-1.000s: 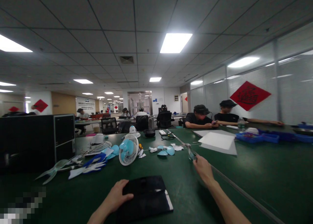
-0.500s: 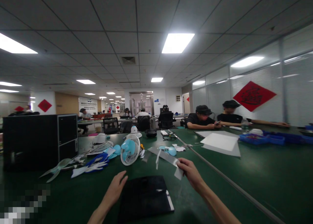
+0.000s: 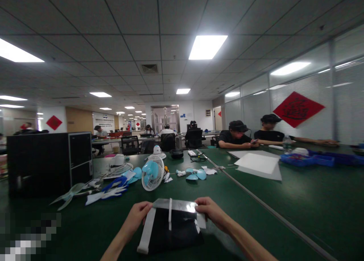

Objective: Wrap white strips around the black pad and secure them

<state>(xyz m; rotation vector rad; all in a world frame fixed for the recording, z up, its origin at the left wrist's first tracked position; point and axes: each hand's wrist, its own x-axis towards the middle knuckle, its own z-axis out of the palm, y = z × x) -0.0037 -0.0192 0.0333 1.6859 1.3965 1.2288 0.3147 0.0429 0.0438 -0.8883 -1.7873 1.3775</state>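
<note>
A clear plastic strip (image 3: 179, 205) is stretched between my two hands above the green table. White bands hang from it: a wide band (image 3: 148, 227) at the left with a thick lower end, and a thin one near the middle. My left hand (image 3: 138, 214) pinches the strip's left end. My right hand (image 3: 211, 212) grips its right end, where a short whitish piece hangs below the fingers. Behind and beneath the strip lies a flat black item (image 3: 178, 234) with a white patch on its right edge; its exact kind I cannot make out.
A small white fan with blue blades (image 3: 152, 173) stands ahead. Blue-and-white gloves (image 3: 109, 191) and a black computer case (image 3: 42, 164) are left. Loose blue blades (image 3: 196, 174) lie beyond my hands. A metal rail (image 3: 256, 198) crosses the table. White sheets (image 3: 257, 163) and two people are right.
The plastic strip has come nearer and now spans both hands, over the black item. My left hand, free before, has closed on its left end; my right hand has drawn back slightly.
</note>
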